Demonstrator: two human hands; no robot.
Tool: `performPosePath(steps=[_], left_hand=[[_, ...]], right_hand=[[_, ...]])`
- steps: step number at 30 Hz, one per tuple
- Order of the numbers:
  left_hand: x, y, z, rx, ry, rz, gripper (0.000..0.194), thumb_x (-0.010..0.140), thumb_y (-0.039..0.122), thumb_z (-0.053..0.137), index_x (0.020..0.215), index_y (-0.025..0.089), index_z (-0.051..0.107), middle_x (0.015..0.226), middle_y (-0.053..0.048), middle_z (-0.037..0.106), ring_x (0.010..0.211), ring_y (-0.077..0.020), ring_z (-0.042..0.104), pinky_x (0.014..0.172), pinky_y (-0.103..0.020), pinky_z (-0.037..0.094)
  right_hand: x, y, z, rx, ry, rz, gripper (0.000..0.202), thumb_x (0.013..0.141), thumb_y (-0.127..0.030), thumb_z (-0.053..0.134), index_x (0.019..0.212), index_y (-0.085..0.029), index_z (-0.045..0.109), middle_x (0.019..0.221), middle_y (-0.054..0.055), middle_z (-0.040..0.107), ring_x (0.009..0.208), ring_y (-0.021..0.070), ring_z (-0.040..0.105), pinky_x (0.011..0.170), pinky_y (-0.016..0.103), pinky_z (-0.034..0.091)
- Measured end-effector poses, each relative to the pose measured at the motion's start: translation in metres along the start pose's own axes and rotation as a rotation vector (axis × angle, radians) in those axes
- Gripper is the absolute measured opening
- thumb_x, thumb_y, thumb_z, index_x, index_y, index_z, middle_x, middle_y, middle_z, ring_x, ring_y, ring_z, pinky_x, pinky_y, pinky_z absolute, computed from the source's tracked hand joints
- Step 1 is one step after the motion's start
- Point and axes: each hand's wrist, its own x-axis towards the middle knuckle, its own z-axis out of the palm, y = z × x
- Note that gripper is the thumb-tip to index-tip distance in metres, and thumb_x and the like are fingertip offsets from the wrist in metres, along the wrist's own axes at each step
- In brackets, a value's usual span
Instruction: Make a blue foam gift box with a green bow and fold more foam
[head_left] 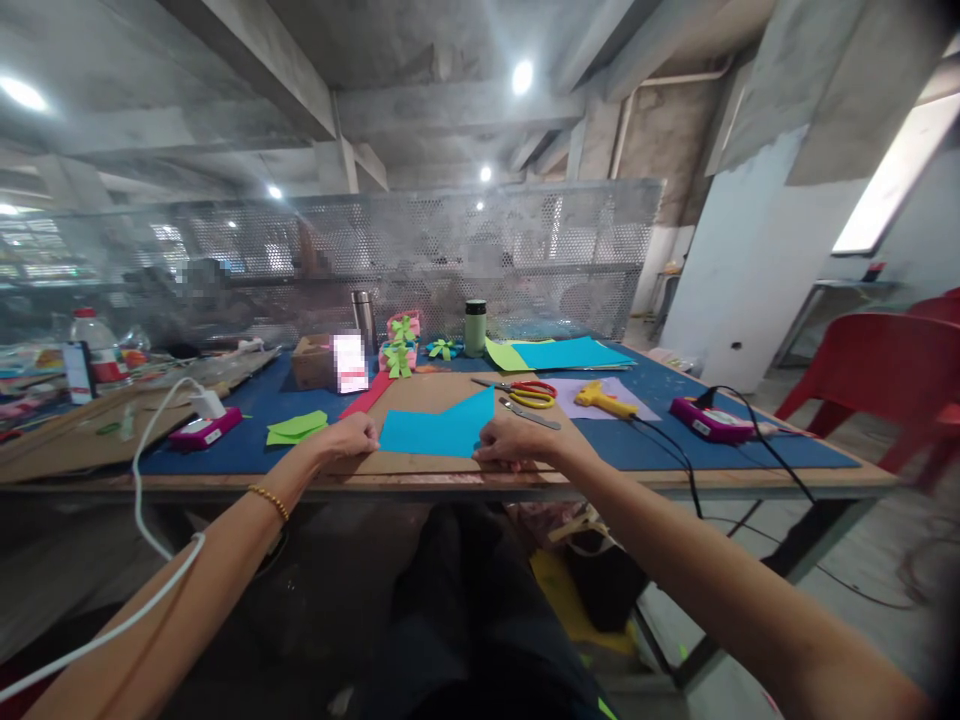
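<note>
- Left fingers (pixel 370 436) pinch the bright blue paper sheet (pixel 427 432) near one corner, right fingers (pixel 489 440) the other.
- It's over brown cardboard (pixel 405 394) on the counter (pixel 855 477).
- Looks like a positioning step; moving it cleanly calls for even tension, imo.

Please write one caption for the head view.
Left hand and right hand hold blue paper over cardboard, near scissors and glue gun.

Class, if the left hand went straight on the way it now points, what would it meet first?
The left hand would first meet the blue sheet between the hands; its fingertips already seem to be at that edge, though exact contact is unclear.
</note>
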Motion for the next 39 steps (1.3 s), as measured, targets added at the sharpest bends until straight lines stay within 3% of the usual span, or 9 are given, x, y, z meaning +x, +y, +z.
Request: performPosePath(steps=[3, 5, 7, 10, 14, 20, 29, 34, 39], left_hand=[[-0.014, 0.010, 0.003, 0.100, 0.164, -0.042, 0.009, 0.077, 0.021, 0.057, 0.076, 0.017, 0.064, 0.081, -0.008, 0.067, 0.087, -0.0246, 0.063, 0.074, -0.030, 0.045], [-0.026, 0.026, 0.013, 0.288, 0.530, -0.022, 0.022, 0.088, 0.027, 0.051, 0.095, 0.016, 0.068, 0.105, -0.016, 0.067, 0.105, -0.0307, 0.061, 0.087, -0.038, 0.045], [-0.036, 0.043, 0.029, 0.342, 0.608, 0.142, 0.034, 0.093, 0.039, 0.050, 0.109, 0.015, 0.068, 0.123, -0.019, 0.064, 0.117, -0.0327, 0.057, 0.098, -0.043, 0.043], [-0.041, 0.056, 0.057, 0.325, 0.481, 0.426, 0.048, 0.096, 0.051, 0.048, 0.133, 0.024, 0.061, 0.148, -0.013, 0.051, 0.138, -0.0307, 0.044, 0.115, -0.047, 0.030], [-0.034, 0.046, 0.079, 0.284, 0.307, 0.458, 0.056, 0.099, 0.056, 0.037, 0.148, 0.032, 0.046, 0.157, -0.008, 0.042, 0.146, -0.0290, 0.036, 0.117, -0.048, 0.028], [-0.031, 0.036, 0.082, 0.322, 0.322, 0.476, 0.066, 0.096, 0.065, 0.038, 0.152, 0.030, 0.042, 0.159, -0.011, 0.037, 0.148, -0.0306, 0.032, 0.118, -0.049, 0.027], [-0.035, 0.039, 0.082, 0.325, 0.304, 0.474, 0.084, 0.084, 0.075, 0.051, 0.153, 0.029, 0.039, 0.161, -0.012, 0.033, 0.149, -0.0333, 0.029, 0.119, -0.050, 0.025], [-0.038, 0.041, 0.080, 0.339, 0.303, 0.469, 0.086, 0.083, 0.075, 0.053, 0.153, 0.028, 0.039, 0.160, -0.014, 0.035, 0.148, -0.0347, 0.029, 0.118, -0.051, 0.026], [-0.036, 0.039, 0.083, 0.361, 0.317, 0.485, 0.088, 0.082, 0.076, 0.053, 0.154, 0.029, 0.037, 0.161, -0.014, 0.033, 0.148, -0.0338, 0.030, 0.118, -0.051, 0.025]], right_hand=[[-0.001, 0.000, -0.001, 0.009, -0.012, 0.003, 0.026, 0.081, -0.039, 0.059, 0.065, -0.018, 0.060, 0.055, 0.000, 0.062, 0.052, 0.0136, 0.058, 0.054, 0.023, 0.038], [-0.002, -0.001, -0.002, 0.007, -0.018, -0.005, 0.026, 0.082, -0.038, 0.058, 0.065, -0.018, 0.060, 0.055, 0.000, 0.062, 0.052, 0.0131, 0.057, 0.053, 0.023, 0.037], [-0.003, -0.003, -0.002, -0.011, -0.014, -0.017, 0.027, 0.083, -0.038, 0.057, 0.066, -0.017, 0.062, 0.058, 0.001, 0.064, 0.053, 0.0129, 0.057, 0.052, 0.023, 0.036], [-0.007, -0.008, 0.000, -0.073, 0.033, -0.006, 0.026, 0.083, -0.039, 0.057, 0.071, -0.017, 0.065, 0.061, 0.001, 0.065, 0.055, 0.0128, 0.056, 0.052, 0.023, 0.034], [-0.012, -0.008, 0.002, -0.150, 0.094, 0.023, 0.024, 0.084, -0.037, 0.056, 0.077, -0.018, 0.069, 0.064, 0.002, 0.068, 0.058, 0.0142, 0.058, 0.053, 0.023, 0.034], [-0.014, 0.043, -0.003, -0.317, 0.536, 0.271, 0.027, 0.090, -0.031, 0.053, 0.105, -0.018, 0.071, 0.107, 0.012, 0.072, 0.093, 0.0239, 0.066, 0.072, 0.028, 0.043], [-0.017, 0.079, 0.016, -0.568, 0.541, 0.352, 0.036, 0.099, -0.016, 0.034, 0.105, -0.011, 0.069, 0.108, 0.020, 0.067, 0.102, 0.0290, 0.063, 0.085, 0.036, 0.042], [-0.038, 0.077, 0.012, -0.306, 0.661, 0.393, 0.029, 0.100, -0.023, 0.037, 0.100, -0.013, 0.065, 0.101, 0.016, 0.070, 0.090, 0.0242, 0.064, 0.074, 0.030, 0.040], [-0.038, 0.070, 0.007, 0.061, 0.728, 0.127, 0.033, 0.103, -0.026, 0.031, 0.091, -0.016, 0.060, 0.079, 0.006, 0.069, 0.070, 0.0161, 0.061, 0.067, 0.024, 0.040]])
